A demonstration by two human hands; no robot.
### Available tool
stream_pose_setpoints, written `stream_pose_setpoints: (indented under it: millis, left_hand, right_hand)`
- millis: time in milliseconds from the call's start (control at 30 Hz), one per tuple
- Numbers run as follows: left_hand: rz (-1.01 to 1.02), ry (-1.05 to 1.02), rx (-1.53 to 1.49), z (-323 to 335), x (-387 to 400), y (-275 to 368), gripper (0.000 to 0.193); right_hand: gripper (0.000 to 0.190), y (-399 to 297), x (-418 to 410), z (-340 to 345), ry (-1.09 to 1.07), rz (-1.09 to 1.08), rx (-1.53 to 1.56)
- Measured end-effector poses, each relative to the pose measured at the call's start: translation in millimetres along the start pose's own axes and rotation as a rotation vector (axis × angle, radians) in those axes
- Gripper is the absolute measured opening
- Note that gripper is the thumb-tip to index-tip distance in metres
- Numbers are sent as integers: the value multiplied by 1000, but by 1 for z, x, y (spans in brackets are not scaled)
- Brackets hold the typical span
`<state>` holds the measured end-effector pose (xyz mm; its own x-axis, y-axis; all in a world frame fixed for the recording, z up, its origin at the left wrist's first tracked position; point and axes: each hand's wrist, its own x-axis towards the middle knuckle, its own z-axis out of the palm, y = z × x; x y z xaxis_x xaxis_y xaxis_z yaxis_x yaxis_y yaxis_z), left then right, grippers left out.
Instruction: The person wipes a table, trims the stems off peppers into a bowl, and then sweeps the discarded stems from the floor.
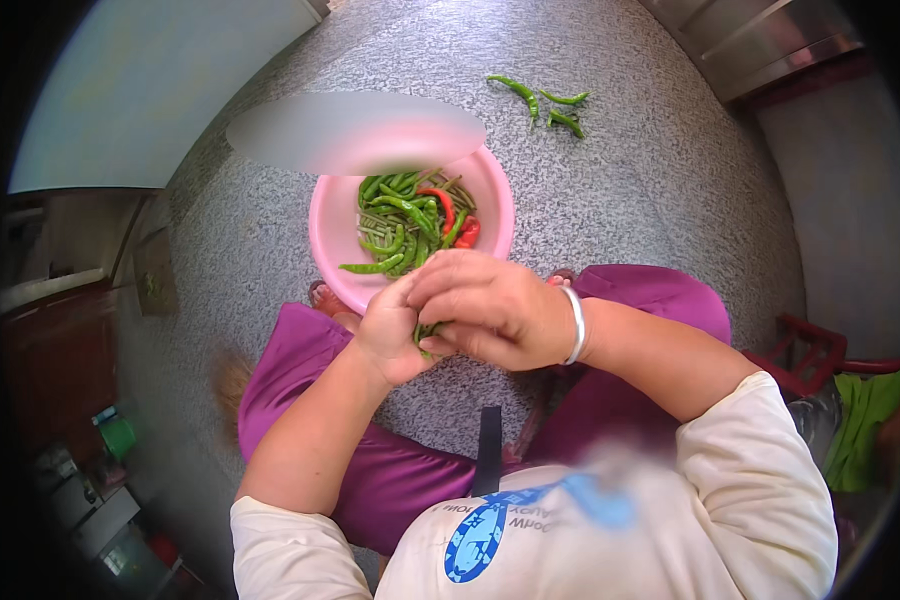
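Note:
My left hand [391,326] is curled, palm partly up, around a slim green vegetable piece [423,337], mostly hidden by the hands. My right hand [499,311], with a silver bangle at its wrist, overlaps the left from the right; its fingertips pinch at the same green piece. Just beyond both hands a pink plastic basin [504,202] stands on the floor. In it are green chili peppers [412,214], red chili peppers [466,232] and cut green bean pieces [379,223]. A blurred oval covers the basin's far part.
Several green chili peppers [523,94] lie on the speckled floor [622,180] beyond the basin to the right. My knees and feet flank the basin. A red stool-like frame [802,352] stands at the right, near green cloth [870,427]. A pale panel [157,82] borders the upper left.

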<state>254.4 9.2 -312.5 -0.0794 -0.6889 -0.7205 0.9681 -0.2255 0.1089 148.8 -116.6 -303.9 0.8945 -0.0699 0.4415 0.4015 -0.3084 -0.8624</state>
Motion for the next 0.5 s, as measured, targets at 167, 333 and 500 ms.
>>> stream_pose_setpoints:
  millis: [167, 333, 500]
  left_hand:
    - [-37, -175, 105, -5, 0, 7, 29]
    - [-60, -419, 202, -4, 1, 1, 27]
    - [2, -424, 237, -17, -14, 9, 24]
  right_hand:
    - [19, 66, -11, -48, 428, 658, 138]
    - [19, 200, -80, -70, 113, 1520, -214]
    - [27, 227, -89, 8, 150, 1552, 136]
